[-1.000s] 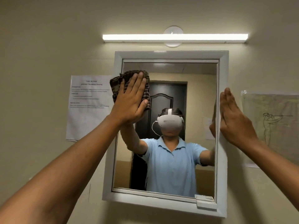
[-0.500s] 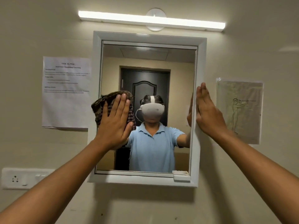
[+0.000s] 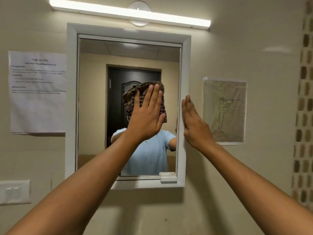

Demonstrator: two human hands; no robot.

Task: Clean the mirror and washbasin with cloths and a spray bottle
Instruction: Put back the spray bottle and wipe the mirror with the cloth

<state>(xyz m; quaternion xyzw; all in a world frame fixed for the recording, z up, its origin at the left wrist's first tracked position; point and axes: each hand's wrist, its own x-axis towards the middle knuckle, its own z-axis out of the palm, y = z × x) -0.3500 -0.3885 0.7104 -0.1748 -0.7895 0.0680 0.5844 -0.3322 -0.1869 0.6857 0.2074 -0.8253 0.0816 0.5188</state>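
Note:
A white-framed mirror [image 3: 94, 116] hangs on the beige wall. My left hand [image 3: 147, 114] presses a brown checked cloth [image 3: 133, 94] flat against the glass near the mirror's middle right, fingers straight. My right hand [image 3: 194, 123] lies flat with straight fingers against the mirror's right frame edge. The glass reflects a person in a light blue shirt and a dark door. No spray bottle or washbasin is in view.
A tube light [image 3: 128, 13] runs above the mirror. A printed sheet [image 3: 38, 92] is taped left of it, a drawing [image 3: 224, 110] to the right. A switch plate [image 3: 15, 191] sits low left. Mosaic tiles [image 3: 304, 116] line the far right.
My left hand slid the cloth from the mirror's upper left down and across to the middle right. My right hand stayed on the right frame. The view tilted lower.

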